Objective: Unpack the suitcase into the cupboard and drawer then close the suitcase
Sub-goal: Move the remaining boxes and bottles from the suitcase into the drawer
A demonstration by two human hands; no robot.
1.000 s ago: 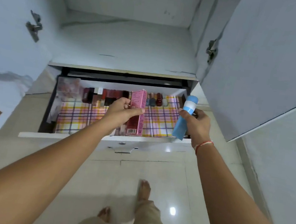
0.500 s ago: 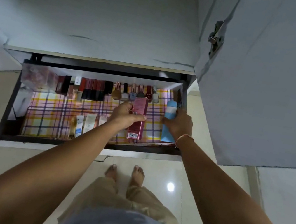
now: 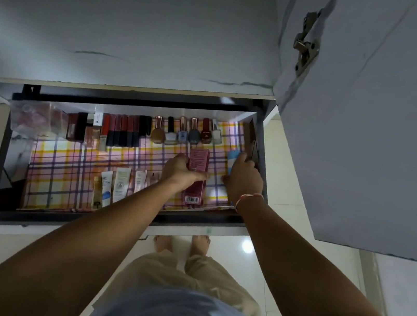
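Note:
The drawer [image 3: 119, 228] is pulled out below the cupboard shelf [image 3: 130, 25] and lined with a checked cloth [image 3: 64, 162]. My left hand [image 3: 182, 171] grips a pink box [image 3: 195, 180] lying lengthwise on the cloth at the drawer's right. My right hand [image 3: 244, 177] covers a blue tube [image 3: 232, 161] near the drawer's right wall, fingers wrapped over it; most of the tube is hidden. The suitcase is out of view.
Lipsticks [image 3: 121, 130] and nail polish bottles [image 3: 186, 134] line the drawer's back. Small tubes [image 3: 115, 184] lie at the front, a clear bag [image 3: 33, 116] at the back left. An open cupboard door [image 3: 370, 129] hangs on the right. My feet [image 3: 180, 243] stand on the tiled floor.
Both hands have gone down into the drawer. The pink box went from upright to lying on the cloth, and the blue tube moved down beside the right wall.

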